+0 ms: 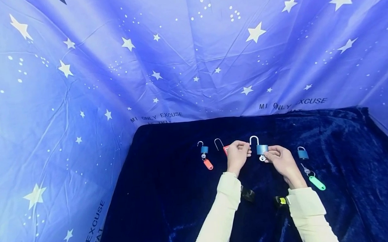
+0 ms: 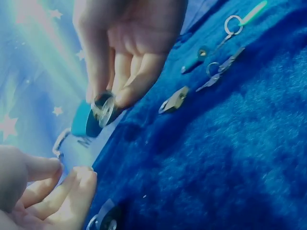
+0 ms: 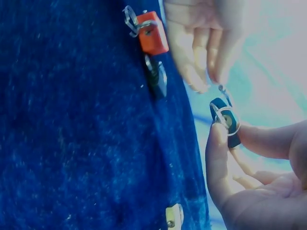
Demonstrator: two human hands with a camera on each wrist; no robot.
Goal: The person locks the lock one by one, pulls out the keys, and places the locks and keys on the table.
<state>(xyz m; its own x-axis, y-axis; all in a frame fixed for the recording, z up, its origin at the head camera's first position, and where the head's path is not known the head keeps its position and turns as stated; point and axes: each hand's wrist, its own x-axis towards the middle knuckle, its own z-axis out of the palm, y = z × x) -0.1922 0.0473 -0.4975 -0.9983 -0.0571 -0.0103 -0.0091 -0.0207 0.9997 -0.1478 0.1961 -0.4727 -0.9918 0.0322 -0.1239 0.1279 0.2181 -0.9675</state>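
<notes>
The right hand (image 1: pixel 280 160) is pinching the blue padlock (image 1: pixel 261 149), shackle already open, key in. The left hand (image 1: pixel 237 153) is hovering beside it with relaxed fingers, holding nothing. The rightmost padlock (image 1: pixel 302 153) is still locked.

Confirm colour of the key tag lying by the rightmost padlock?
Green key tag, clearest in the head view, beside the small blue padlock.

The blue padlock (image 1: pixel 262 149) stands upright above the dark blue velvet cloth (image 1: pixel 341 208), its silver shackle (image 1: pixel 253 139) swung open and raised at the top. A key ring (image 1: pixel 262 158) hangs at its underside. It sits at the middle of the cloth's far part, held off the cloth by the right hand (image 1: pixel 280 160), whose fingertips pinch its lower end.
</notes>
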